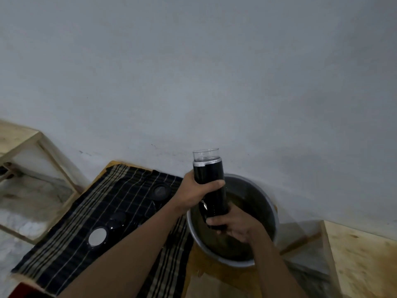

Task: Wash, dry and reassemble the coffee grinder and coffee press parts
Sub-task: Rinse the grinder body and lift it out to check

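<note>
Room: a plain grey-white wall (193, 72) fills the upper view. Below it a wooden counter (206, 274) stands against the wall. A dark checked cloth (71, 250) is spread over its left part. A metal basin (247, 186) holding murky water sits at its right, just beside the cloth. On the cloth lie a round black lid (160, 191), a black part (117, 221) and a shiny disc (97, 236), spaced in a rough diagonal line. A pale wooden frame (43, 147) stands at far left and a plywood panel (361, 265) at far right. The grinder (209, 173), a black cylinder with a clear cap (205, 155) on top, is held near upright above the basin, clear of the water. The left grip (198, 190) is wrapped round the cylinder's middle, thumb across the front. The right grip (236, 227) clasps the lower end, fingers curled beneath it. Both grips grasp the grinder, left above right.
</note>
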`<state>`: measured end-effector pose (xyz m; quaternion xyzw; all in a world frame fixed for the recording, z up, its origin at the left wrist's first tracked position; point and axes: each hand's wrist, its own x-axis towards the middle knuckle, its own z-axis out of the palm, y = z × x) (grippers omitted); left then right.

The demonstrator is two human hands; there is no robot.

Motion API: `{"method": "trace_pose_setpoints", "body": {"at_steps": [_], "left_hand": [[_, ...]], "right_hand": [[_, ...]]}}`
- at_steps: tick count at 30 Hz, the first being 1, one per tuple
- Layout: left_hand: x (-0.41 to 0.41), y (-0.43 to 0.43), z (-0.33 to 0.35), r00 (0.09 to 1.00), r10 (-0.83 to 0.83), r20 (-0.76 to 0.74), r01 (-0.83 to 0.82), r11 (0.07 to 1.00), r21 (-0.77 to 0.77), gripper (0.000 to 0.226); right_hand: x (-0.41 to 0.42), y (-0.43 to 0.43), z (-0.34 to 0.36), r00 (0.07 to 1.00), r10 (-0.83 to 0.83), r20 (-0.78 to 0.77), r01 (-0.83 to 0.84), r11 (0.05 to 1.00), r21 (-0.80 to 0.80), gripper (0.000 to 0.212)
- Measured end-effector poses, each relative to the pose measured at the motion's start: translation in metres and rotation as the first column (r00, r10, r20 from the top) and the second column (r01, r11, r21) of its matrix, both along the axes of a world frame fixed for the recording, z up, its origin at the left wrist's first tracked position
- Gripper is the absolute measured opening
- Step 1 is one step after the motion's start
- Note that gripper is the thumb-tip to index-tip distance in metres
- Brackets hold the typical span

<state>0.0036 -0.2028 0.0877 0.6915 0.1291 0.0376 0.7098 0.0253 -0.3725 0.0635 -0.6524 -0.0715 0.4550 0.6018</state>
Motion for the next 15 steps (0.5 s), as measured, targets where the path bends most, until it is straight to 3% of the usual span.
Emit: {"method": "trace_pose_setpoints", "body": {"at_steps": [2,8,12,15], "left_hand": [[-0.009,0.019,0.000,0.996,0.087,0.035,-0.087,0.996,0.001,0.031],[-0.046,0.082,0.002,0.958,0.241,0.152,-0.257,0.962,0.097,0.059],[-0.065,0.127,0.005,0.934,0.324,0.150,-0.345,0.928,0.139,0.056],[-0.071,0.159,0.008,0.907,0.400,0.131,-0.418,0.889,0.188,0.039]], "right_hand": [[-0.007,0.024,-0.004,0.993,0.019,0.113,-0.017,1.000,-0.024,0.037],[-0.035,0.100,-0.010,0.934,0.028,0.357,-0.026,1.000,-0.010,0.034],[-0.051,0.153,-0.006,0.914,0.019,0.404,-0.008,1.000,-0.028,0.022],[-0.061,0.196,-0.004,0.903,-0.032,0.428,0.056,0.997,-0.045,0.028]]}}
